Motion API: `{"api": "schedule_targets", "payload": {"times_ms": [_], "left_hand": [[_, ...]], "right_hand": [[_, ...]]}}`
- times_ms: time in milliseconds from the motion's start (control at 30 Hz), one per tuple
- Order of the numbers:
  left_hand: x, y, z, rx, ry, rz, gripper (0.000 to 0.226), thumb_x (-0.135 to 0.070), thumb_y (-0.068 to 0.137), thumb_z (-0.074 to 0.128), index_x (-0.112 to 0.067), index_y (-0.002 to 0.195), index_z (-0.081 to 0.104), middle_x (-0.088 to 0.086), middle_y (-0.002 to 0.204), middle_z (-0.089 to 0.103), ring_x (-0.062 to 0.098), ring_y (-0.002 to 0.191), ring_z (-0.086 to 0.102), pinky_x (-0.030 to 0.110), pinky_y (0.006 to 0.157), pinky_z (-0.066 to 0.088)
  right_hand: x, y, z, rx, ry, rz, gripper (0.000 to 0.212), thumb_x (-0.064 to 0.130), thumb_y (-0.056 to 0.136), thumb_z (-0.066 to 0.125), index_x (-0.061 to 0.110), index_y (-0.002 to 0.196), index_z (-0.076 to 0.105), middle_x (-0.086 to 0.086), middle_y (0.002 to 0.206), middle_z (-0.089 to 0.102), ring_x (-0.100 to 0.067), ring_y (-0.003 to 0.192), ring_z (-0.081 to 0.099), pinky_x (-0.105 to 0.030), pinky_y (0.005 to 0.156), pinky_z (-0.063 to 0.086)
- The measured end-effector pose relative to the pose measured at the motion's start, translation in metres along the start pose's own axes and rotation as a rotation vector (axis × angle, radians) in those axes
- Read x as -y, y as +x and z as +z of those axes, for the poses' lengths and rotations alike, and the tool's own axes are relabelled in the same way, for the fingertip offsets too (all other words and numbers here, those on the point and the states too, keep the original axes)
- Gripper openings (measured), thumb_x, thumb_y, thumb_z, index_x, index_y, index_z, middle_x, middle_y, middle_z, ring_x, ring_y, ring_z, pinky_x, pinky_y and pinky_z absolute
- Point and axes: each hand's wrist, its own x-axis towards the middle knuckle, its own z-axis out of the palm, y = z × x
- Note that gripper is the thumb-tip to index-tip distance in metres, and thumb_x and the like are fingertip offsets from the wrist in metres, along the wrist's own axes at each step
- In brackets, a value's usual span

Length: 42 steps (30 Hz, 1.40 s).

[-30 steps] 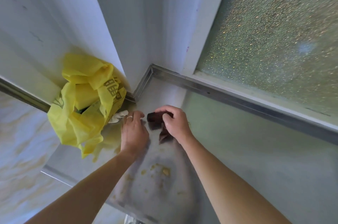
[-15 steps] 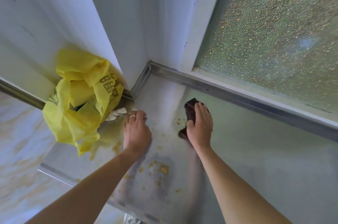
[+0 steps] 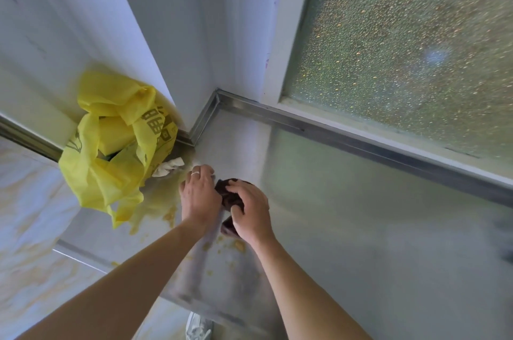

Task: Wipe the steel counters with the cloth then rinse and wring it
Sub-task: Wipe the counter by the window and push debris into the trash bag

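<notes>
Near the inner corner of the steel surface [image 3: 361,228], a dark brown cloth [image 3: 231,195] lies bunched on the metal, just in front of the wall corner. The right hand [image 3: 249,210] presses down on the cloth with fingers curled over it, gripping it. The left hand [image 3: 198,196], which wears a ring, rests on the surface touching the cloth's left edge; its fingers lie fairly flat and appear to grasp nothing, though the fingertips are partly hidden. Wiping is judged to be under way and incomplete: yellowish crumbs [image 3: 236,245] are scattered just behind the right wrist and toward the front edge, and a yellowish smear [image 3: 155,206] spreads left of the left hand. Rinsing and wringing are not yet done; no sink or tap is in view. A crumpled yellow plastic bag [image 3: 111,156] sits on the surface against the wall, left of the hands, with a scrap of white paper [image 3: 168,167] at its base. The bag covers part of the soiled area and would likely need moving for full coverage. A frosted window [image 3: 416,48] borders the rear raised rim.
</notes>
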Motion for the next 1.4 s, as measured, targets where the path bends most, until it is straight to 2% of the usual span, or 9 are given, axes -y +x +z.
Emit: {"api": "schedule_targets", "payload": {"times_ms": [167,333,433,533,600,833,1067,1267,1400], "left_hand": [[-0.018,-0.003,-0.001,0.030,0.044,0.039,0.024,-0.007,0.090,0.051,-0.019,0.112,0.050,0.006,0.110,0.058,0.029,0.107,0.054,0.042,0.094,0.036],[-0.056,0.006,0.011,0.076,0.076,0.187,0.028,-0.015,0.095,0.052,-0.024,0.120,0.060,-0.001,0.125,0.058,0.023,0.117,0.052,0.040,0.102,0.034],[-0.067,0.015,0.026,0.064,0.105,0.220,0.023,-0.022,0.098,0.047,-0.029,0.114,0.062,-0.005,0.122,0.060,0.020,0.113,0.054,0.038,0.099,0.037],[-0.069,0.020,0.038,0.019,0.159,0.210,0.019,-0.019,0.095,0.052,-0.033,0.101,0.063,-0.010,0.111,0.060,0.017,0.104,0.054,0.035,0.092,0.040],[-0.071,0.025,0.043,-0.030,0.181,0.189,0.018,-0.019,0.092,0.056,-0.034,0.094,0.063,-0.012,0.104,0.061,0.015,0.097,0.054,0.033,0.087,0.042],[-0.080,0.047,0.050,-0.053,0.232,0.157,0.018,-0.012,0.087,0.059,-0.029,0.084,0.063,-0.009,0.089,0.059,0.017,0.088,0.053,0.032,0.080,0.043],[-0.085,0.055,0.052,-0.013,0.245,0.153,0.024,-0.001,0.078,0.059,-0.024,0.082,0.059,-0.006,0.088,0.057,0.020,0.088,0.049,0.032,0.083,0.043],[-0.066,0.059,0.041,0.020,0.235,0.271,0.016,-0.008,0.083,0.062,-0.024,0.086,0.060,-0.006,0.092,0.057,0.020,0.089,0.051,0.032,0.080,0.044],[-0.029,0.064,0.022,-0.056,0.210,0.197,0.015,-0.007,0.081,0.064,-0.020,0.086,0.058,0.001,0.100,0.056,0.026,0.098,0.051,0.038,0.081,0.047]], "right_hand": [[0.010,0.015,-0.033,0.026,0.241,0.231,0.041,0.004,0.078,0.049,0.026,0.107,0.069,0.008,0.105,0.073,-0.012,0.102,0.065,-0.031,0.096,0.052],[-0.021,0.038,-0.078,-0.447,0.029,0.146,0.040,0.002,0.075,0.051,0.014,0.111,0.066,-0.005,0.111,0.066,-0.027,0.105,0.057,-0.039,0.096,0.046],[-0.064,0.046,-0.100,-0.600,-0.157,0.192,0.040,-0.002,0.083,0.055,0.007,0.121,0.060,-0.015,0.128,0.056,-0.035,0.120,0.051,-0.043,0.105,0.038],[-0.099,0.044,-0.105,-0.502,-0.284,0.253,0.045,0.011,0.091,0.060,0.005,0.135,0.054,-0.018,0.145,0.051,-0.039,0.134,0.047,-0.053,0.112,0.038],[-0.109,0.047,-0.102,-0.424,-0.340,0.218,0.052,0.017,0.092,0.060,0.007,0.142,0.051,-0.014,0.150,0.049,-0.034,0.140,0.043,-0.051,0.118,0.033],[-0.106,0.106,-0.107,-0.334,-0.336,0.128,0.054,0.009,0.081,0.056,0.005,0.135,0.057,-0.011,0.142,0.058,-0.031,0.135,0.051,-0.044,0.115,0.039],[-0.100,0.125,-0.105,-0.295,-0.304,-0.024,0.055,0.004,0.074,0.049,0.008,0.128,0.060,-0.007,0.131,0.064,-0.027,0.127,0.055,-0.041,0.108,0.044],[-0.067,0.152,-0.059,-0.177,-0.261,-0.056,0.057,0.004,0.076,0.056,0.008,0.133,0.058,-0.007,0.137,0.061,-0.027,0.132,0.052,-0.042,0.112,0.041],[-0.040,0.175,-0.028,-0.087,-0.220,-0.072,0.058,0.003,0.077,0.062,0.011,0.135,0.058,-0.004,0.142,0.058,-0.026,0.135,0.050,-0.044,0.115,0.038]]}}
